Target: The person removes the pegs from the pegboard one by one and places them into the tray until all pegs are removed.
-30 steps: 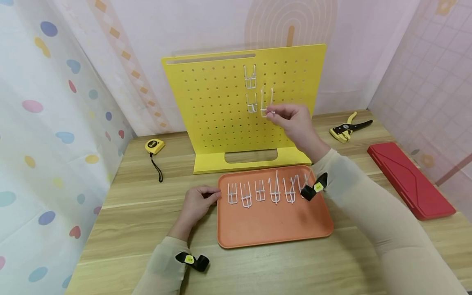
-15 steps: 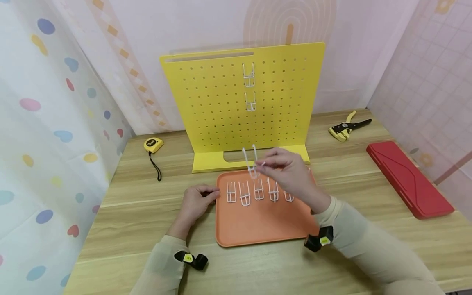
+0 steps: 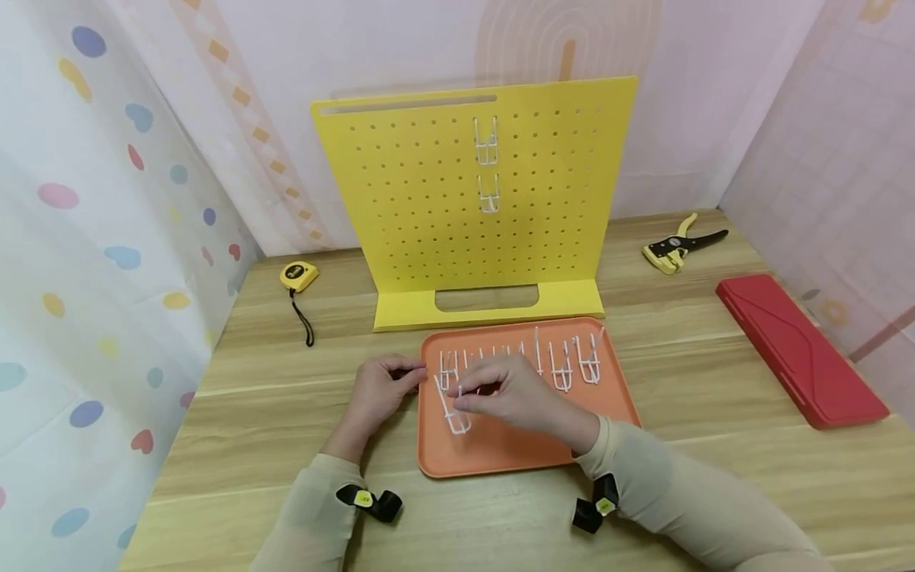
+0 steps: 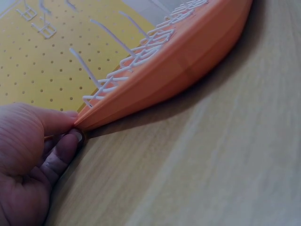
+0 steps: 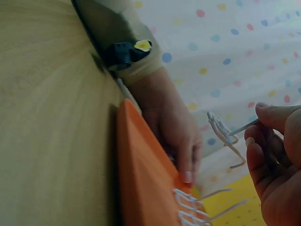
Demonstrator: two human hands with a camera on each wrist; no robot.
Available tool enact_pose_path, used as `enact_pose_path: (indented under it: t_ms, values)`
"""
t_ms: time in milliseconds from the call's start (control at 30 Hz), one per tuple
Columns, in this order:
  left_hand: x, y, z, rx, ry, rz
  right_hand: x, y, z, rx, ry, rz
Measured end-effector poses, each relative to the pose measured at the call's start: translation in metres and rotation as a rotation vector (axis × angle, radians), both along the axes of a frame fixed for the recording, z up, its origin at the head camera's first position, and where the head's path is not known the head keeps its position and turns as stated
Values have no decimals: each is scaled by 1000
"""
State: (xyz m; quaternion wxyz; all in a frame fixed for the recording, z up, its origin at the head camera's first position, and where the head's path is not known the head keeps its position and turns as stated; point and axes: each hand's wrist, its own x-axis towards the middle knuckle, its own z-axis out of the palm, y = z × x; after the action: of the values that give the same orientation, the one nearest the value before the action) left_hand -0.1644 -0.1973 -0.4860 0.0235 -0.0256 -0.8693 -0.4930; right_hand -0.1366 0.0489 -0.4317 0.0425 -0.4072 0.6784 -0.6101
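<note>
In the head view my right hand (image 3: 511,389) pinches a white wire pegboard hook (image 3: 461,423) by its prong, above the left part of an orange tray (image 3: 500,454). The right wrist view shows this hook (image 5: 225,131) hanging off the fingertips, apart from the tray. My left hand (image 3: 380,393) grips the tray's left rim between thumb and fingers, as the left wrist view shows on the tray wall (image 4: 188,66). A row of several white wire hooks (image 3: 561,375) lies along the tray's far half, partly hidden by my right hand.
Behind the tray stands a yellow pegboard (image 3: 422,230) with two wire hooks (image 3: 488,151) on it, one above the other. A tape measure (image 3: 298,275) lies left, wire strippers (image 3: 675,250) and a red case (image 3: 801,349) right. Curtains surround the wooden table (image 3: 286,429).
My right hand has brought the hook from in front of the pegboard down and left over the tray. My left hand stays at the tray's rim.
</note>
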Motion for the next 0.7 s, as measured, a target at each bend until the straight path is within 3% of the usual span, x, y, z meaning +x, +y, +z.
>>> enact_pose_path:
  t_ms: [167,267,533,700]
  values:
    - [0,0,1,-2,11,-2,2,-7,-14,103,-124,28]
    - [0,0,1,-14,16,-5,4,-9,-17,174,-135,1]
    - [0,0,0,-8,28,-14,15,-9,4,244,-169,-18]
    - [0,0,1,-8,38,-15,10,-12,-10,273,-168,-36]
